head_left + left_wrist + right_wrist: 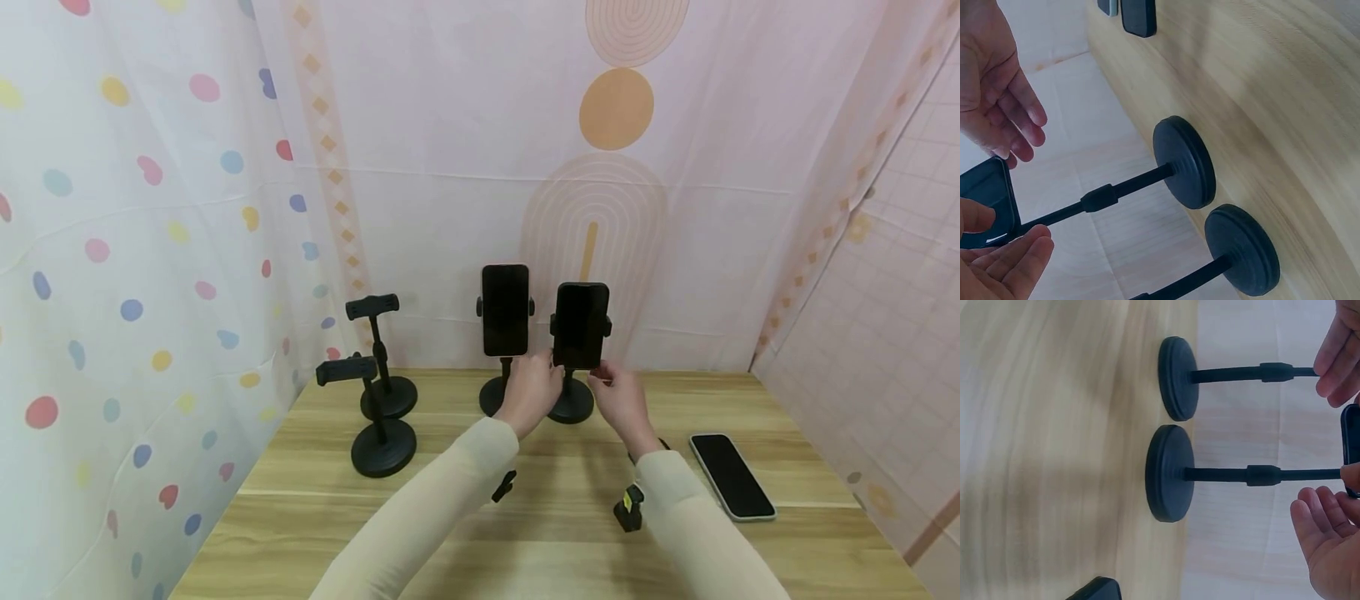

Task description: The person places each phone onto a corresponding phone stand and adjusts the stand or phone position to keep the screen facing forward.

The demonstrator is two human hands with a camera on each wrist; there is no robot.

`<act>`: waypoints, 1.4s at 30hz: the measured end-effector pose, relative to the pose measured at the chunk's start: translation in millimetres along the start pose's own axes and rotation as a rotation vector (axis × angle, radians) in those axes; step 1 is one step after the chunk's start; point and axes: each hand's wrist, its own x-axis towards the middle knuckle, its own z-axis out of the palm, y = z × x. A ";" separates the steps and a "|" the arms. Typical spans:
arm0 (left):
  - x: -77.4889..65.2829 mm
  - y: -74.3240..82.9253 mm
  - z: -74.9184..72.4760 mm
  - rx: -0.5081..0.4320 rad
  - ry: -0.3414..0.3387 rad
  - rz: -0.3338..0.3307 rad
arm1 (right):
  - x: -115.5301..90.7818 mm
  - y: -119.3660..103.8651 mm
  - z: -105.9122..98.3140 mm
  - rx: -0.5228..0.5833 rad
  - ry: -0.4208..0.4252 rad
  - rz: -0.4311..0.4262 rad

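Observation:
A black smartphone stands upright in the clamp of a black phone stand. At its lower left corner my left hand pinches it, the thumb on the screen; in the left wrist view the fingers lie behind. My right hand pinches the lower right corner, and the right wrist view shows its thumb over the phone's edge. Just left, another clamped smartphone stands on a second stand, whose base is partly behind my left hand in the head view.
Two stands without phones, a rear one and a front one, are at the left. A pale-rimmed phone lies on the wooden table at the right. Patterned curtains hang behind and beside the table.

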 end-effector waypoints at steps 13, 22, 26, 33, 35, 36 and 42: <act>-11.4 -17.6 3.3 0.031 -0.076 -0.030 | -13.6 12.2 1.5 -0.060 -0.122 0.028; -24.0 -34.1 4.2 0.298 -0.226 -0.025 | -23.7 24.9 2.6 -0.178 -0.170 -0.017; -30.0 -42.0 5.8 0.396 -0.312 -0.001 | -29.1 28.3 3.3 -0.181 -0.201 0.013; -39.8 -47.3 5.2 0.466 -0.396 0.014 | -36.6 37.4 3.7 -0.226 -0.251 -0.004; -42.9 -50.1 4.6 0.473 -0.412 0.012 | -39.7 39.6 3.3 -0.259 -0.277 -0.009; -44.6 -51.9 4.3 0.478 -0.418 0.015 | -41.6 40.8 3.1 -0.273 -0.290 -0.004; -59.4 -65.0 2.5 0.548 -0.416 0.065 | -57.6 42.0 3.2 -0.366 -0.352 -0.003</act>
